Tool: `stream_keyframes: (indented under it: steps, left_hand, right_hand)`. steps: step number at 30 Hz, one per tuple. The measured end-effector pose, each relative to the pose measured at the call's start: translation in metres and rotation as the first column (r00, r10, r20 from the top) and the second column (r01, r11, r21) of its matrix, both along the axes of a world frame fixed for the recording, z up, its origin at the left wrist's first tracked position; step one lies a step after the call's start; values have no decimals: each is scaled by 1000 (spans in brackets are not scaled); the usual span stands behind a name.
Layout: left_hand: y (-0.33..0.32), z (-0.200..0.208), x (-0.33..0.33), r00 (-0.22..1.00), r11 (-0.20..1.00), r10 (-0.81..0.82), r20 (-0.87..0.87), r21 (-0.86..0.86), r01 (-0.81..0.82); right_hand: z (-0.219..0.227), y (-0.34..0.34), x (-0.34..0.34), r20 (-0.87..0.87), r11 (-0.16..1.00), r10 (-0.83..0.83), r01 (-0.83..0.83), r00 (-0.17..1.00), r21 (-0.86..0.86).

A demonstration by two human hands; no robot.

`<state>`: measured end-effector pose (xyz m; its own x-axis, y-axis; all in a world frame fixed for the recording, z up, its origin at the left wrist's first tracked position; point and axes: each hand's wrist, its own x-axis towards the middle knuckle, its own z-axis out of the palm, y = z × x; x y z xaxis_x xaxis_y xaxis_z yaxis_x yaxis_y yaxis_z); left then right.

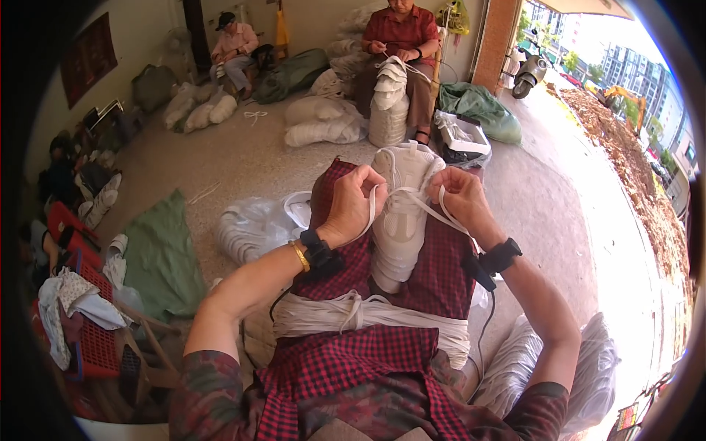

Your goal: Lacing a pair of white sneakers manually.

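Note:
A white shoe upper (401, 229) tops a stack of pale uppers held upright between my knees. Across its throat runs a white shoelace (406, 191), crossed near the top. My left hand (354, 206) pinches one side of the lace, its loose length dangling below the fingers. On the other side, my right hand (462, 197) is closed on the lace too, with its end trailing toward my wrist. A thick bundle of white laces (312, 314) lies across my lap over a red-and-black checked apron (346, 360).
Plastic-wrapped stacks of uppers (246, 229) stand left of my knees, more (515, 356) at my lower right. A green sack (165, 253) lies on the floor near a red basket (99, 345). Ahead, a person in a red shirt (401, 37) handles laces over another stack; another person (234, 44) sits farther back.

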<state>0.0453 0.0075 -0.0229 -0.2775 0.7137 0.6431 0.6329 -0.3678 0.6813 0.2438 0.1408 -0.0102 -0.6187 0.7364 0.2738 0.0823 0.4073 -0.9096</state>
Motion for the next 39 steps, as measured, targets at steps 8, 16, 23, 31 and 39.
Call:
stream_keyframes:
  steps: [8, 16, 23, 31, 39]
  left_hand:
    - [4, 31, -17, 932, 989, -145, -332, -28, 144]
    - [23, 61, -40, 744, 936, -344, -572, -272, 223]
    - [17, 55, -45, 785, 921, -376, -493, -289, 260]
    - [17, 20, -33, 984, 969, -159, -84, -206, 139]
    - [13, 44, -42, 911, 953, -282, -302, -197, 230]
  right_hand:
    - [48, 4, 15, 267, 819, -47, -116, 962, 562]
    - [53, -23, -47, 138, 867, 103, -157, 985, 474]
    - [32, -23, -64, 94, 761, 35, -87, 995, 643]
    - [41, -21, -69, 202, 847, 40, -140, 978, 513]
    - [29, -13, -72, 184, 781, 39, -145, 982, 608]
